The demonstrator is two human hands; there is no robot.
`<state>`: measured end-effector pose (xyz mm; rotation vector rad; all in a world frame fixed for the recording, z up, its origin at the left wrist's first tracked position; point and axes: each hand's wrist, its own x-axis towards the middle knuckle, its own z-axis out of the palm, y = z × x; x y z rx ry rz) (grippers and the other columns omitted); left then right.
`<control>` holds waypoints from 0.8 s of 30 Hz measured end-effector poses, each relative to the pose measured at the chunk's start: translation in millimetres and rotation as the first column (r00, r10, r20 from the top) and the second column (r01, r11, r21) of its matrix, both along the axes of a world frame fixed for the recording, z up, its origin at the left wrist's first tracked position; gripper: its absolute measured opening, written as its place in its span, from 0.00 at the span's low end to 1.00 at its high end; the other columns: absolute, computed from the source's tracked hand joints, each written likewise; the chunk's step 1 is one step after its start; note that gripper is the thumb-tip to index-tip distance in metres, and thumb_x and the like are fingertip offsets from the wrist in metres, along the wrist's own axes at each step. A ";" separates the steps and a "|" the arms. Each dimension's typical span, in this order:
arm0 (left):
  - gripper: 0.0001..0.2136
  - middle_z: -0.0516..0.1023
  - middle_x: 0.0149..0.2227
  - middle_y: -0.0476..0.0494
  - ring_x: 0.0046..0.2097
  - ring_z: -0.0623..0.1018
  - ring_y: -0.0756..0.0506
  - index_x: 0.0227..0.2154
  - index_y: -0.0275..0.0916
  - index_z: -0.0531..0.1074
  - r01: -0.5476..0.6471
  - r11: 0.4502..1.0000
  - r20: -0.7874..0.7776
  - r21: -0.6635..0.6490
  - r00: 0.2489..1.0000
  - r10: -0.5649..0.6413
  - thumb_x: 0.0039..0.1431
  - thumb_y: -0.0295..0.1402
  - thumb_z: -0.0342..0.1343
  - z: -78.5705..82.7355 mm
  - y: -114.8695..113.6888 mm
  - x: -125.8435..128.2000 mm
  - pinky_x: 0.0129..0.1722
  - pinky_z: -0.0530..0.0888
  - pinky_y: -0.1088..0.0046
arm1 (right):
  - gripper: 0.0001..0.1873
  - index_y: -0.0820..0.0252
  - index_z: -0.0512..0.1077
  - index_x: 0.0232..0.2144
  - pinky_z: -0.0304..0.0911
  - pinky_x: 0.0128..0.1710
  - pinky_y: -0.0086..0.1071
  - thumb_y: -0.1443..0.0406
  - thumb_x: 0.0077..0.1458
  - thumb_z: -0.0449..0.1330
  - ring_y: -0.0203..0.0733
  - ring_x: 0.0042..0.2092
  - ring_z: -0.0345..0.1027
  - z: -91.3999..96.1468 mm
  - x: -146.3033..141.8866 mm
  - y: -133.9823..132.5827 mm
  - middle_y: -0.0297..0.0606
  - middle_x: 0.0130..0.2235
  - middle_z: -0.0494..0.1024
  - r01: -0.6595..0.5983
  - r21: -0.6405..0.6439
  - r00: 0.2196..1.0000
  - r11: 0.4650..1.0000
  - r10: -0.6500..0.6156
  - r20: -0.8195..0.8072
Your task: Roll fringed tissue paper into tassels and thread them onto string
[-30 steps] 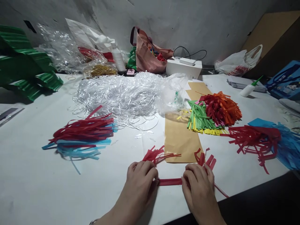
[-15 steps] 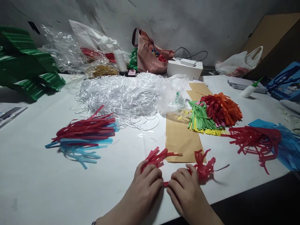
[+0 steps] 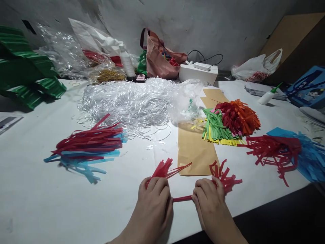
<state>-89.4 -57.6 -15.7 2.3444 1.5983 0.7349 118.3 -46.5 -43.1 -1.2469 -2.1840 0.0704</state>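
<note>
A red paper tassel strip [image 3: 182, 199] lies low over the white table, rolled into a thin cord in its middle and fringed at both ends. My left hand [image 3: 154, 200] is closed on its left part, with the fringe [image 3: 164, 168] fanning out beyond the fingers. Around the right part my right hand [image 3: 209, 196] is closed too, and the other fringe [image 3: 227, 179] spreads past it. The short cord stretches straight between both hands. Just beyond them is a brown paper sheet [image 3: 195, 152].
Red and blue fringed paper [image 3: 88, 142] lies at left; more red fringe [image 3: 276, 152] rests on blue at right. A multicoloured tassel pile [image 3: 233, 118], white string heap [image 3: 127, 101] and glue bottle [image 3: 266, 97] stand farther back. The table's edge [image 3: 274, 196] runs along the lower right.
My hands have moved apart, my left to the left and my right to the right. More of the rolled red cord now shows between them.
</note>
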 end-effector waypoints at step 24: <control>0.09 0.80 0.35 0.43 0.36 0.77 0.45 0.33 0.41 0.75 0.209 0.957 0.441 -0.199 0.891 -0.103 0.64 0.28 0.50 5.4 -5.1 1.6 0.35 0.72 0.69 | 0.20 0.62 0.77 0.33 0.51 0.64 0.44 0.73 0.70 0.47 0.37 0.34 0.76 23.6 -19.8 5.0 0.34 0.28 0.81 -0.217 0.414 0.966 0.884 0.255 -0.038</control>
